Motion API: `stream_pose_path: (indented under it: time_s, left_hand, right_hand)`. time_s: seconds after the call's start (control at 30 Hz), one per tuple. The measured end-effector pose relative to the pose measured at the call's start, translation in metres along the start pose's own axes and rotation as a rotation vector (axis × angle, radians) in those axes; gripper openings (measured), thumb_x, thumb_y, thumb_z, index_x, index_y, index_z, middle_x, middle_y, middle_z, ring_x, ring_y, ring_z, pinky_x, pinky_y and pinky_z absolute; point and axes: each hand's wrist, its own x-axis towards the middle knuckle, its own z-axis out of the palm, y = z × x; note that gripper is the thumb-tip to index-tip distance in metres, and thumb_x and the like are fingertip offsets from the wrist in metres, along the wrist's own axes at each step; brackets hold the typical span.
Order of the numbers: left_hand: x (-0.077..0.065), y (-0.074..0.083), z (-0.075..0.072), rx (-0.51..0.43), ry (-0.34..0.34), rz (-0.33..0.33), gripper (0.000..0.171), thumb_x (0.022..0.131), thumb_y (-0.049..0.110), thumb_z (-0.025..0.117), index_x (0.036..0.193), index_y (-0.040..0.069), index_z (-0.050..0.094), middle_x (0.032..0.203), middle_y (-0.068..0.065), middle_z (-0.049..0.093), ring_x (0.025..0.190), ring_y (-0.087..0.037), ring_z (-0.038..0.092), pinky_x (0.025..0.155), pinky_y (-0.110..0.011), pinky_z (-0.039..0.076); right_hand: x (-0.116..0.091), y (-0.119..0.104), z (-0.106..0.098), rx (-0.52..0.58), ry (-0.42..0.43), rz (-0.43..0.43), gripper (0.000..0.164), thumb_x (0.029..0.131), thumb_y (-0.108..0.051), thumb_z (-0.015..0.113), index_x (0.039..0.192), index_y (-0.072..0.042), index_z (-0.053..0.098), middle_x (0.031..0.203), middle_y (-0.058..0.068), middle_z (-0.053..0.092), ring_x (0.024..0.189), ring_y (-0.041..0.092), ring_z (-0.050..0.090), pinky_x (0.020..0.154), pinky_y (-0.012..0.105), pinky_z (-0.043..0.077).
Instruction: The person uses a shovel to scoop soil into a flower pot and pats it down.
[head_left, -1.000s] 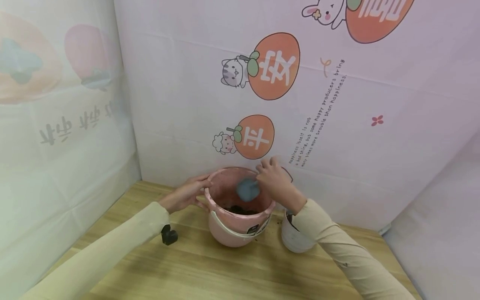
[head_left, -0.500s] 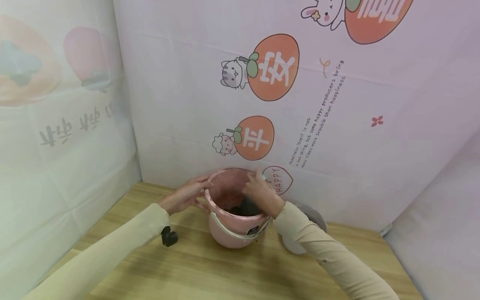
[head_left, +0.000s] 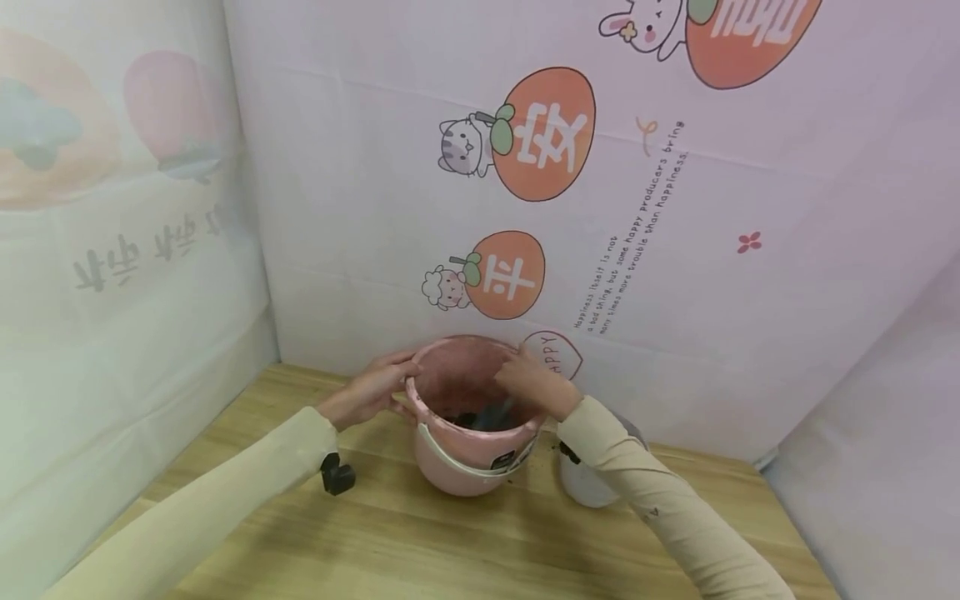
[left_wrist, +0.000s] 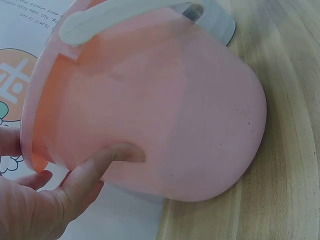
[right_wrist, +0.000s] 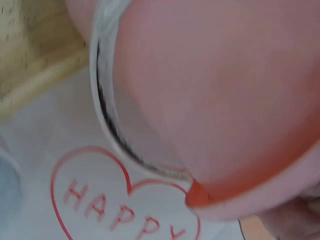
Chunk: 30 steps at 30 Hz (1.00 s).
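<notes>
A pink bucket (head_left: 472, 467) with a white handle (head_left: 465, 461) stands on the table, dark soil (head_left: 459, 419) visible at its bottom. My left hand (head_left: 375, 390) grips the bucket's left rim. In the left wrist view, a digit of the left hand (left_wrist: 75, 195) presses the bucket's outer wall (left_wrist: 200, 115). Over the right rim, my right hand (head_left: 536, 382) reaches into the bucket, holding a blue-grey hand shovel (head_left: 492, 414) whose blade is down at the soil. Its handle is mostly hidden by the hand. The right wrist view shows mainly the bucket's outside (right_wrist: 225, 90).
A white pot (head_left: 588, 485) stands right of the bucket, partly behind the right sleeve (head_left: 637, 475), with dark soil at its edge. Printed cloth walls (head_left: 375, 208) enclose the wooden table (head_left: 390, 542) at the back and sides. A black wrist device (head_left: 337, 475) hangs under the left sleeve.
My right hand has come down and left, lowering the shovel from above the soil to the bucket's bottom, then shifted slightly right. The left hand keeps its grip on the rim.
</notes>
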Motion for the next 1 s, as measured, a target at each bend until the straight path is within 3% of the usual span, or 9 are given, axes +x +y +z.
stream_pose_path:
  time_s: [0.17, 0.47, 0.67, 0.83, 1.0]
  left_hand:
    - [-0.001, 0.001, -0.002, 0.006, -0.004, -0.007, 0.061, 0.108, 0.012, 0.046, 0.165, 0.003, 0.028, 0.166, -0.026, 0.029, 0.139, -0.050, 0.046, 0.076, -0.049, 0.069]
    - [-0.002, 0.004, -0.003, -0.001, -0.072, -0.063, 0.062, 0.109, 0.015, 0.042, 0.167, 0.007, 0.022, 0.169, -0.025, 0.023, 0.148, -0.053, 0.035, 0.083, -0.055, 0.067]
    - [-0.003, 0.007, -0.002, -0.005, -0.084, -0.093, 0.064, 0.110, 0.016, 0.040, 0.168, 0.008, 0.015, 0.172, -0.024, 0.016, 0.150, -0.055, 0.031, 0.085, -0.058, 0.066]
    - [-0.002, 0.007, -0.003, -0.021, -0.085, -0.098, 0.064, 0.111, 0.015, 0.039, 0.169, 0.009, 0.013, 0.172, -0.024, 0.015, 0.149, -0.054, 0.032, 0.084, -0.055, 0.067]
    - [0.000, 0.006, -0.003, -0.024, -0.091, -0.097, 0.063, 0.111, 0.016, 0.038, 0.169, 0.009, 0.014, 0.172, -0.024, 0.015, 0.149, -0.054, 0.033, 0.082, -0.052, 0.068]
  right_hand:
    - [0.001, 0.002, -0.001, 0.141, -0.056, 0.006, 0.005, 0.089, -0.017, 0.079, 0.085, -0.016, 0.076, 0.092, -0.001, 0.077, 0.089, 0.017, 0.063, 0.076, 0.035, 0.044]
    - [0.002, 0.007, -0.001, 0.292, -0.158, 0.014, 0.025, 0.082, -0.031, 0.089, 0.092, -0.012, 0.077, 0.099, 0.002, 0.078, 0.103, 0.023, 0.069, 0.095, 0.042, 0.051]
    - [0.006, 0.010, 0.003, 0.408, -0.217, 0.047, 0.029, 0.079, -0.032, 0.092, 0.093, -0.012, 0.079, 0.102, 0.005, 0.079, 0.105, 0.024, 0.070, 0.107, 0.043, 0.051]
    - [0.007, 0.011, 0.004, 0.505, -0.246, 0.093, 0.031, 0.079, -0.028, 0.093, 0.102, -0.012, 0.080, 0.114, 0.007, 0.078, 0.114, 0.024, 0.067, 0.115, 0.044, 0.048]
    - [0.007, 0.015, 0.006, 0.590, -0.244, 0.111, 0.028, 0.079, -0.026, 0.093, 0.102, -0.017, 0.080, 0.118, 0.007, 0.076, 0.112, 0.022, 0.066, 0.111, 0.043, 0.051]
